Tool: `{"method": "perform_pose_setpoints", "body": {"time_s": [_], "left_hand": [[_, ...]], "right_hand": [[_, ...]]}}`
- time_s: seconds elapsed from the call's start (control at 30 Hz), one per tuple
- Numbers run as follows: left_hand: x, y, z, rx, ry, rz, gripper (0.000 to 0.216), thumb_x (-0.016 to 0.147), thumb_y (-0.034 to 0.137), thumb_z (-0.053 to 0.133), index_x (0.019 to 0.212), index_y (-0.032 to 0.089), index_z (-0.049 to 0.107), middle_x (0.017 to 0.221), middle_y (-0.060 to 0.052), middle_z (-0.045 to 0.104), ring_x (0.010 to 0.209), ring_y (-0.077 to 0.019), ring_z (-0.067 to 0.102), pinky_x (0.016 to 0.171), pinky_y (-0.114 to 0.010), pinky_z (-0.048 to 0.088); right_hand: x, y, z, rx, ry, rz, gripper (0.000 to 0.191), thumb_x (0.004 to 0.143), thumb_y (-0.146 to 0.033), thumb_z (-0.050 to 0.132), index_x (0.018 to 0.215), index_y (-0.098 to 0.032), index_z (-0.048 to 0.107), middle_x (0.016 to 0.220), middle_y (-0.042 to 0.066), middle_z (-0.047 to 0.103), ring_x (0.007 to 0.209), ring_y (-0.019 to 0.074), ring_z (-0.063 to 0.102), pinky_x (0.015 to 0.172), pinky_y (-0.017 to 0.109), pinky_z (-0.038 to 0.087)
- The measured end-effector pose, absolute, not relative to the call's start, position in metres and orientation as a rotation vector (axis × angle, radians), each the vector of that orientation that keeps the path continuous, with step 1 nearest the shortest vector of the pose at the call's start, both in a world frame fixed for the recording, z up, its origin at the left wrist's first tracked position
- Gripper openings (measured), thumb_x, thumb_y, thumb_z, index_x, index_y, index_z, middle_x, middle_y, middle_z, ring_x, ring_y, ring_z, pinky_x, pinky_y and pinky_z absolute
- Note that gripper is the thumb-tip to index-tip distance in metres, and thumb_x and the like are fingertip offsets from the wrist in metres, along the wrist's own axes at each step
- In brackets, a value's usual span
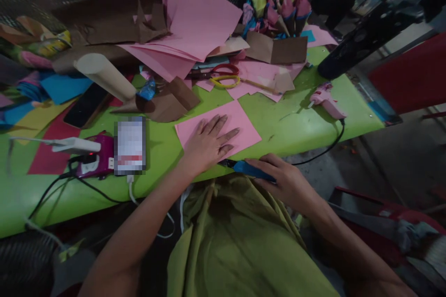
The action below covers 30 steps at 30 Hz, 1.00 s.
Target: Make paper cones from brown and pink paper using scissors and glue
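A folded pink sheet of paper point(245, 123) lies near the front edge of the green table point(292, 134). My left hand point(211, 141) presses flat on it with the fingers spread. In my right hand point(278, 176) is a blue-handled utility knife point(252, 170), held low at the table's front edge. Its dark blade end points left, close to the paper's lower edge beside my left hand. Whether the blade touches the paper I cannot tell.
Scissors point(225, 81) and a pencil point(261, 86) lie behind the paper among pink sheets point(205, 23) and brown card point(289, 49). A pink glue gun point(327, 102) rests at right, its cord over the edge. Left are a phone point(129, 146), a purple power adapter point(104, 153) and a cardboard tube point(108, 79).
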<state>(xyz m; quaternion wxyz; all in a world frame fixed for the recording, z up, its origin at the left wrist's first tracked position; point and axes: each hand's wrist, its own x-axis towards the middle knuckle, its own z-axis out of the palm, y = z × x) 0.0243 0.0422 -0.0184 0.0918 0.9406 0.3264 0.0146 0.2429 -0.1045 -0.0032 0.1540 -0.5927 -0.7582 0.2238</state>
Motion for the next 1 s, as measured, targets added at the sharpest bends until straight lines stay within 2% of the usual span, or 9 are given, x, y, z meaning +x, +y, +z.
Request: {"method": "perform_pose_setpoints", "body": {"time_s": [0.2,0.37,0.63,1.0], "left_hand": [[0.007,0.048,-0.001,2.674,0.843,0.014,0.054,0.104,0.045,0.032,0.158,0.04,0.024,0.17,0.001,0.017,0.156,-0.0236,0.016,0.124,-0.049,0.02],[-0.006,0.044,-0.003,2.729,0.899,-0.021,0.053,0.104,0.045,0.036,0.156,0.039,0.032,0.169,-0.001,0.022,0.156,-0.0251,0.02,0.125,-0.05,0.018],[-0.005,0.04,-0.01,2.793,0.921,-0.015,0.055,0.103,0.046,0.037,0.157,0.039,0.028,0.169,-0.002,0.022,0.155,-0.0261,0.022,0.124,-0.05,0.02],[-0.005,0.039,-0.013,2.797,0.899,0.015,0.055,0.103,0.044,0.037,0.157,0.038,0.028,0.169,-0.003,0.021,0.155,-0.0261,0.021,0.124,-0.05,0.017]], "right_hand": [[0.239,-0.105,-0.003,-1.719,-2.184,0.614,0.042,0.094,-0.024,0.055,0.136,-0.029,0.059,0.109,0.011,0.067,0.091,0.0246,0.07,0.074,0.036,0.059],[0.242,-0.106,-0.003,-1.704,-2.18,0.64,0.041,0.095,-0.024,0.053,0.136,-0.028,0.059,0.11,0.011,0.067,0.093,0.0258,0.07,0.076,0.038,0.059],[0.238,-0.108,-0.004,-1.696,-2.174,0.663,0.042,0.095,-0.024,0.054,0.136,-0.028,0.058,0.112,0.011,0.067,0.092,0.0253,0.07,0.078,0.039,0.06],[0.218,-0.106,-0.007,-1.624,-2.222,0.651,0.044,0.093,-0.021,0.056,0.136,-0.026,0.06,0.108,0.01,0.067,0.089,0.0237,0.07,0.073,0.033,0.059]]}}
